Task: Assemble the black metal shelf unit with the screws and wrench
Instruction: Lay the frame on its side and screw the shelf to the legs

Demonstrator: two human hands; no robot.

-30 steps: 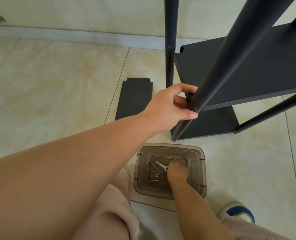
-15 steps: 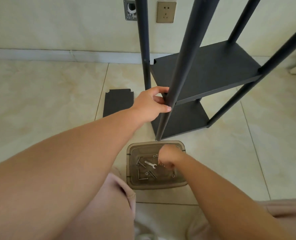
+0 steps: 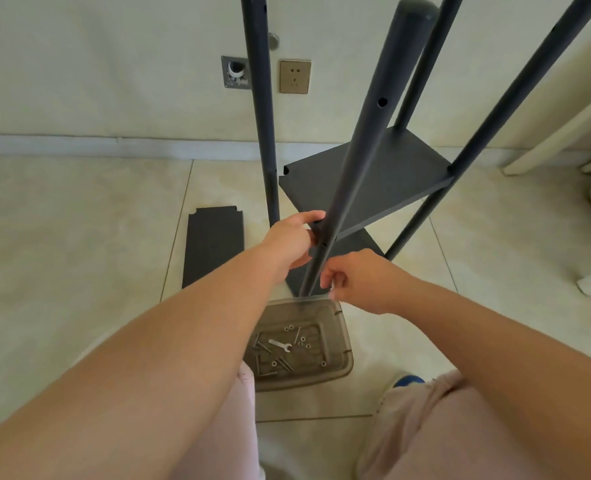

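— Left hand [image 3: 292, 237] grips the near post [image 3: 363, 161] of the black shelf unit [image 3: 373, 178] at the shelf corner. And the other?

— Right hand [image 3: 356, 277] is pinched just beside that post, low down; probably a screw, too small to tell.

— Where's the rest?

— Wrench [image 3: 280, 345] and loose screws [image 3: 282, 362] lie in the clear tray [image 3: 339, 370] on the floor, below both hands. A spare shelf panel [image 3: 214, 244] lies flat to the left.

— Risk?

— My guess: the post hole and shelf corner slip out of line if the left grip eases, so the screw cross-threads or drops. The frame leans, which won't help.
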